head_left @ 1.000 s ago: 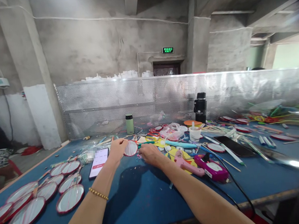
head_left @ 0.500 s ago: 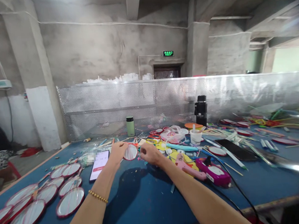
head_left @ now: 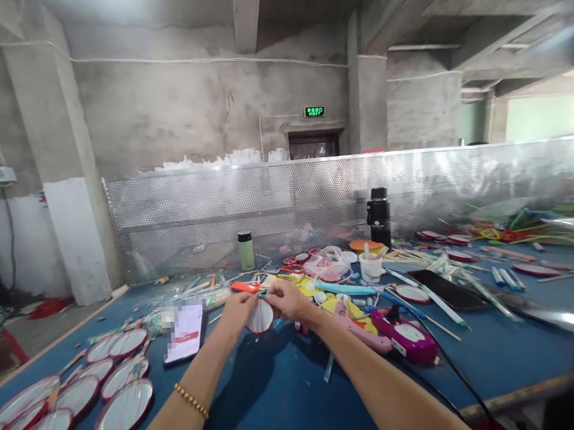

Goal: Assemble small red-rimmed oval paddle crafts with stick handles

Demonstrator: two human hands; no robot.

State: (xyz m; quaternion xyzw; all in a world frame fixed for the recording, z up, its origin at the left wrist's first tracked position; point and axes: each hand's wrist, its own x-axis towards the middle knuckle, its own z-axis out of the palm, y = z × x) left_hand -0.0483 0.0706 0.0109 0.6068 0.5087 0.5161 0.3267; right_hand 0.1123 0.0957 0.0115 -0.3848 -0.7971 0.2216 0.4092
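My left hand (head_left: 237, 309) pinches the left edge of a small round red-rimmed white fan (head_left: 260, 318), held up above the blue table (head_left: 287, 394). My right hand (head_left: 286, 300) has its fingertips closed at the fan's top edge; what it pinches is too small to make out. Both hands meet over the table's middle. A phone (head_left: 183, 323) with a lit screen lies just left of my left hand. A pink glue gun (head_left: 356, 328) and a magenta one (head_left: 405, 336) lie to the right of my right forearm.
Several finished red-rimmed fans (head_left: 123, 410) lie at the near left. A green bottle (head_left: 245, 250), a black flask (head_left: 378, 216) and a white cup (head_left: 370, 267) stand at the back before a perforated metal screen (head_left: 191, 213). Sticks, a black tablet (head_left: 445, 289) and craft bits clutter the right.
My right hand has risen from the table to the fan's top edge. Both hands have drawn the fan closer, and the camera has turned slightly.
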